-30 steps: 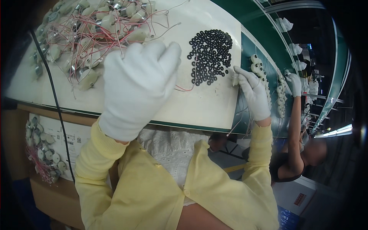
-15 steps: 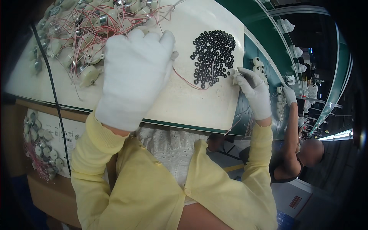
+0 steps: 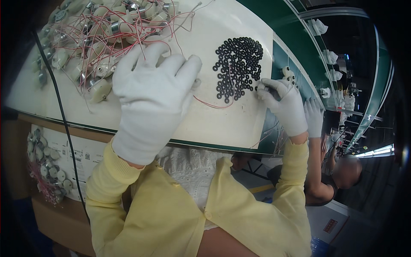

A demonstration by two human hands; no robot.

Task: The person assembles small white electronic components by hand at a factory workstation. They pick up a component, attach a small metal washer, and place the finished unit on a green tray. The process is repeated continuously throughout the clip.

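My left hand [image 3: 150, 88], in a white glove, is curled palm down over the table beside a heap of small motors [image 3: 100, 90] with pale plastic housings. Its fingertips bend downward, and what lies under the palm is hidden. A thin red wire [image 3: 209, 104] runs out beside it toward a patch of black rings [image 3: 237, 64]. At the right edge of that patch, my gloved right hand [image 3: 284, 105] pinches a small part between thumb and fingers; its kind is hard to make out.
Red and white wires tangle over the heap. A black cable [image 3: 60, 98] crosses the left side. More motors [image 3: 47, 162] rest on a carton below the table. Beyond the right edge, a co-worker's gloved hand [image 3: 314, 118] is close to mine, by a green line [image 3: 295, 64] holding pale parts [image 3: 287, 72].
My left hand has drawn slightly nearer to me, its fingers spreading more. The right hand has turned and closed around its small part. The co-worker's hand has moved nearer to mine.
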